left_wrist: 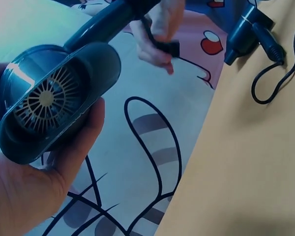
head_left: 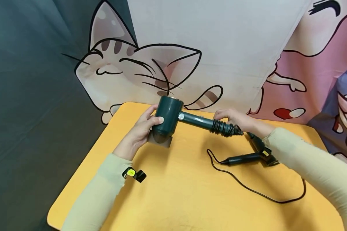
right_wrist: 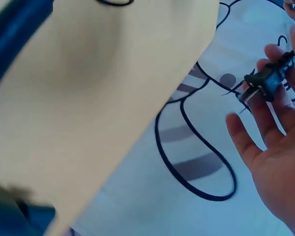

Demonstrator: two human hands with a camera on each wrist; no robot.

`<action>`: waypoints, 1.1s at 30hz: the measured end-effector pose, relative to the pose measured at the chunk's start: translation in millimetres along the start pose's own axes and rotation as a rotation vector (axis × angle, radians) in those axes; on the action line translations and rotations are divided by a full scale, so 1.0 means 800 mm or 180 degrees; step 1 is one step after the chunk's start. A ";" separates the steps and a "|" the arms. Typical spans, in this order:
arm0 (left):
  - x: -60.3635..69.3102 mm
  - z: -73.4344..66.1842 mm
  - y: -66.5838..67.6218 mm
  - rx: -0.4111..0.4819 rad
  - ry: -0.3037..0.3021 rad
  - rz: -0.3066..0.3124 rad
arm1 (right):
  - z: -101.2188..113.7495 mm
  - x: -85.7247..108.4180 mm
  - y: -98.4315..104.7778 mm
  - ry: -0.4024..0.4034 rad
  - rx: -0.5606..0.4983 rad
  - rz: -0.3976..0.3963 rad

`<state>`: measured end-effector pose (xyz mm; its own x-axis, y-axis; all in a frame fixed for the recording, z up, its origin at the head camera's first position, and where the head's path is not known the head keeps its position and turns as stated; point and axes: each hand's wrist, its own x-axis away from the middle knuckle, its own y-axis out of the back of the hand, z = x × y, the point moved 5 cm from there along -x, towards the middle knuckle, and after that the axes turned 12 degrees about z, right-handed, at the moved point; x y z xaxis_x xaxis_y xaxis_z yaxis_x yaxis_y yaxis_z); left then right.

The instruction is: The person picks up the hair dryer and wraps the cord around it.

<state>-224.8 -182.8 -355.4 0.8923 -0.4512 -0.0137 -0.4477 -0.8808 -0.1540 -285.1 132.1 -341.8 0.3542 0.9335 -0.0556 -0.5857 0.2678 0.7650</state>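
Observation:
A dark green hair dryer (head_left: 169, 112) is held above the table by my left hand (head_left: 141, 128), whose thumb lies across its barrel. Its flat nozzle (left_wrist: 108, 64) points toward the left wrist camera, and a spoked grille (left_wrist: 46, 98) shows inside. The handle extends rightward, with a black cord (head_left: 222, 127) wound round its end. Just behind that coil is my right hand (head_left: 234, 117), partly hidden in the head view. In the right wrist view, the right hand's fingers hold the cord's black plug (right_wrist: 268, 81), prongs outward.
A second dark hair dryer (head_left: 245, 158) lies on the right of the yellow table (head_left: 176, 199), partly under the right forearm. Its loose cord (head_left: 260, 194) loops toward the front. A cat-printed cloth (head_left: 219, 38) hangs behind the table's far edge.

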 end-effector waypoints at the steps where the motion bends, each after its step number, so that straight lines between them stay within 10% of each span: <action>1: -0.001 0.000 -0.001 -0.0006 0.0002 0.0045 | 0.002 0.000 0.004 -0.0070 0.0031 0.0082; 16: -0.011 0.003 -0.006 -0.0186 0.0118 0.0523 | 0.043 -0.021 0.035 -0.0541 0.0469 0.0866; 33: -0.027 0.011 -0.001 -0.0668 0.0359 0.0577 | 0.026 -0.004 -0.014 -0.1082 -0.0907 0.0894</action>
<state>-243.4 -171.3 -363.4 0.7899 -0.6067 0.0892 -0.6119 -0.7895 0.0486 -264.8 121.6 -336.9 0.3439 0.8613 0.3740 -0.8505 0.1168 0.5129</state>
